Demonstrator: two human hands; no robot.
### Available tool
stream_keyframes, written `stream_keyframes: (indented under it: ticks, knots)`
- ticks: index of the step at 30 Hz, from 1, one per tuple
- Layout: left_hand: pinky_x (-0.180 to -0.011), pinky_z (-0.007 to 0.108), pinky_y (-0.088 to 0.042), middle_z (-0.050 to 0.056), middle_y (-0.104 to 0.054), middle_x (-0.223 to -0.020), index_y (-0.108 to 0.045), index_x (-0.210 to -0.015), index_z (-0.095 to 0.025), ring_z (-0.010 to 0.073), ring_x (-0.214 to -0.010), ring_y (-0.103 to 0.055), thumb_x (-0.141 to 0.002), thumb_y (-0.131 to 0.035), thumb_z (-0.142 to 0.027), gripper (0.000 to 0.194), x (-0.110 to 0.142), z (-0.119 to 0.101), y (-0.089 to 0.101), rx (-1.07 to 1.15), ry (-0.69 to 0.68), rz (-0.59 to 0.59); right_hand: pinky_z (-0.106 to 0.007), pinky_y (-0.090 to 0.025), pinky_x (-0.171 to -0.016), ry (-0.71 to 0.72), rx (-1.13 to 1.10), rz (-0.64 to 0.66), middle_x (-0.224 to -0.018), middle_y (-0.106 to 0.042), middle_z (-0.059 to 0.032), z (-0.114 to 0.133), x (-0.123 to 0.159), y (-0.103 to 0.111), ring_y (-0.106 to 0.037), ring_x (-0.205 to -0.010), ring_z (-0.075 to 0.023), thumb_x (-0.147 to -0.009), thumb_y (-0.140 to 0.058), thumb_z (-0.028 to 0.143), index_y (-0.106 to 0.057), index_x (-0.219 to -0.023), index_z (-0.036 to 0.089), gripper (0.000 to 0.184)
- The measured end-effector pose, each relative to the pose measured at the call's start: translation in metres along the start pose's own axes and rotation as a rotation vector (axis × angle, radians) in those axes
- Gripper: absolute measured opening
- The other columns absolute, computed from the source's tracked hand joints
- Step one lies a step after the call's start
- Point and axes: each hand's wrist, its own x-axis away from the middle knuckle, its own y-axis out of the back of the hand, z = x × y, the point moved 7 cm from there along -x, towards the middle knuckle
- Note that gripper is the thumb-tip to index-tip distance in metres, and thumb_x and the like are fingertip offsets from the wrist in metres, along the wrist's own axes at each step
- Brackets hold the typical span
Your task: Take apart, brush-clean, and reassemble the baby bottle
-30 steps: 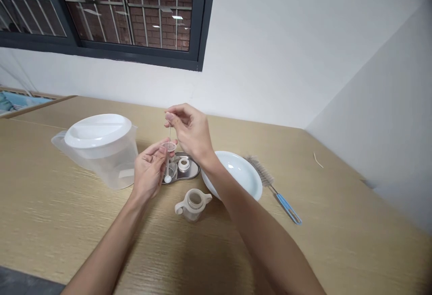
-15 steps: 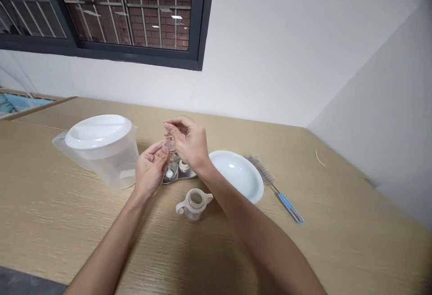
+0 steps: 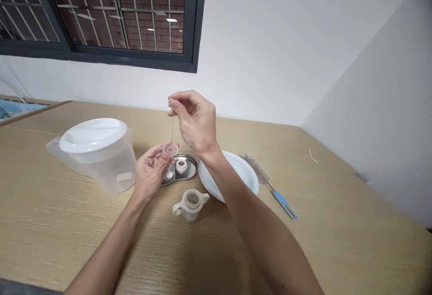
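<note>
My left hand [image 3: 151, 171] pinches the edge of a small, clear round disc [image 3: 170, 150] between thumb and fingers. A thin rod [image 3: 172, 130] rises from the disc; whether it passes right through cannot be made out. Higher up, my right hand [image 3: 197, 121] pinches the rod's upper end. Beneath the hands lies a curved metal tray [image 3: 191, 169] bearing a small white ring-shaped part [image 3: 181, 165] and a clear piece with a white centre [image 3: 169, 174], partly behind my left fingers. Closer to me stands a small open pot [image 3: 191, 205] with a handle and a spout.
A translucent pitcher with a white lid [image 3: 94, 137] stands on the left. A white oval dish [image 3: 243, 175] sits behind my right forearm. Beside it lies a bristle brush with a blue handle [image 3: 284, 204]. Farther right is a thin pale strip [image 3: 312, 155].
My right hand has risen with the rod's top end, and more of the rod shows above the disc. My left hand keeps hold of the disc. The view has shifted slightly.
</note>
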Motion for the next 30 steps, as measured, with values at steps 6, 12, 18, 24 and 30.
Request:
stream_keyframes:
  ticks: [6, 12, 18, 24, 30]
  knots:
    - [-0.073, 0.02, -0.059, 0.014, -0.079, -0.109, -0.074, -0.112, -0.015, 0.0134, -0.081, -0.073, -0.08, -0.082, -0.035, 0.039, 0.003, -0.001, -0.01, -0.066, 0.008, 0.039, -0.023, -0.056, -0.072, 0.165, 0.086, -0.076, -0.088, -0.068, 0.0016, 0.033, -0.029, 0.021, -0.068, -0.073, -0.0085, -0.095, -0.063, 0.033, -0.063, -0.091, 0.021, 0.013]
    - [-0.087, 0.031, -0.062, 0.016, -0.078, -0.113, -0.073, -0.114, -0.014, 0.0228, -0.103, -0.075, -0.079, -0.082, -0.038, 0.043, 0.004, 0.0, -0.011, -0.014, 0.012, 0.032, -0.027, -0.056, -0.084, 0.206, 0.199, -0.141, -0.097, -0.067, -0.001, 0.068, -0.038, 0.039, -0.071, -0.093, -0.0132, -0.098, -0.055, 0.048, -0.064, -0.098, 0.022, 0.027]
    - [-0.087, 0.031, -0.063, 0.016, -0.077, -0.114, -0.073, -0.115, -0.016, 0.0235, -0.104, -0.075, -0.079, -0.082, -0.037, 0.043, 0.005, -0.001, -0.01, 0.041, 0.012, 0.026, -0.029, -0.056, -0.084, 0.136, 0.203, -0.124, -0.093, -0.065, 0.0004, 0.05, -0.021, 0.031, -0.07, -0.094, -0.0145, -0.097, -0.059, 0.041, -0.065, -0.096, 0.023, 0.019]
    - [-0.084, 0.028, -0.063, 0.014, -0.078, -0.113, -0.073, -0.116, -0.017, 0.0218, -0.101, -0.075, -0.079, -0.082, -0.036, 0.042, 0.006, -0.002, -0.01, 0.047, 0.033, 0.019, -0.025, -0.057, -0.077, 0.085, 0.128, -0.141, -0.088, -0.065, 0.0022, 0.04, -0.018, 0.028, -0.066, -0.075, -0.0091, -0.097, -0.059, 0.023, -0.062, -0.092, 0.023, 0.005]
    - [-0.074, 0.019, -0.061, 0.013, -0.079, -0.11, -0.075, -0.114, -0.016, 0.014, -0.084, -0.076, -0.079, -0.082, -0.036, 0.041, 0.004, 0.002, -0.005, 0.091, 0.056, -0.028, -0.024, -0.057, -0.075, 0.015, 0.118, -0.064, -0.092, -0.068, 0.0013, 0.018, 0.0, 0.013, -0.067, -0.074, -0.0091, -0.095, -0.062, 0.026, -0.062, -0.093, 0.023, 0.004]
